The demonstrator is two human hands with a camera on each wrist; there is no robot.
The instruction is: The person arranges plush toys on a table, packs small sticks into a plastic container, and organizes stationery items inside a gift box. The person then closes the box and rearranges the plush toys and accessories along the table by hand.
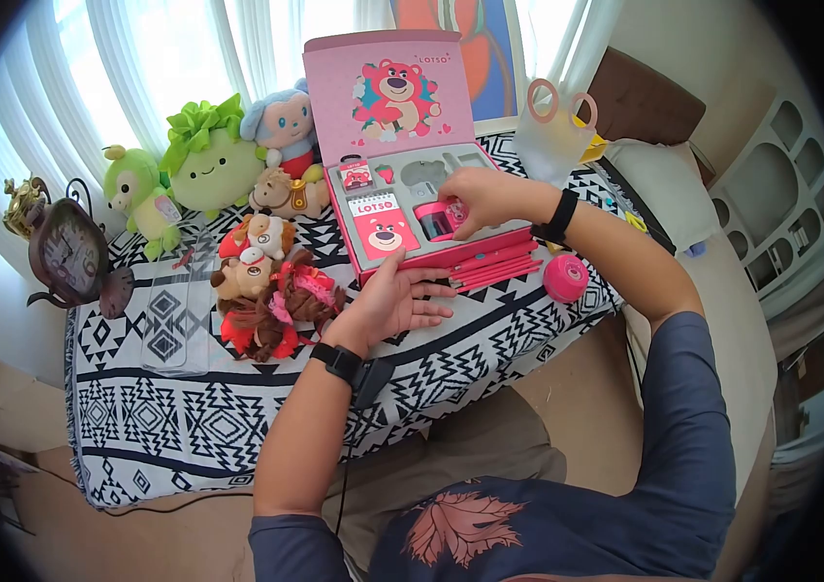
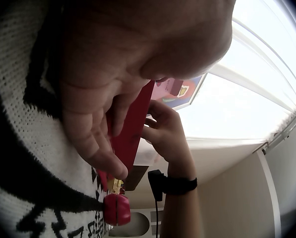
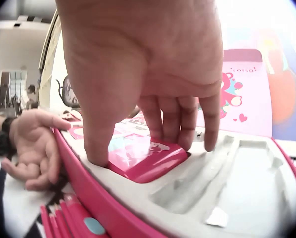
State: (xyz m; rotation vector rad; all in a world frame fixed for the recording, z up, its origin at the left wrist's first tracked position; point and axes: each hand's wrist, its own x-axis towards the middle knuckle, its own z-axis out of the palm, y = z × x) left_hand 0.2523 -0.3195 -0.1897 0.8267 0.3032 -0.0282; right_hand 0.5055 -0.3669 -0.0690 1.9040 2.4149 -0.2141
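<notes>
A pink gift box (image 1: 489, 242) stands with its lid raised and a grey foam tray (image 3: 172, 198) inside. My right hand (image 1: 489, 201) reaches into the tray and holds a glossy pink case (image 3: 143, 161) by its sides, thumb at the near side and fingers at the far one. The case sits in its recess. Palm up, my left hand (image 1: 394, 303) rests at the box's front edge, fingers loosely extended and thumb at the rim. Beside the case lies a Lotso notepad (image 1: 382, 225); a small bear-print box (image 1: 356, 176) and a strawberry-shaped piece (image 1: 385, 175) fill other recesses.
Pink pencils (image 1: 494, 274) and a round pink item (image 1: 565, 278) lie before the box. Plush toys (image 1: 206, 160), brown-haired dolls (image 1: 276, 306), a clear plastic case (image 1: 176, 315) and an ornate clock (image 1: 69, 250) stand left. A frosted bag (image 1: 546, 144) is at back right.
</notes>
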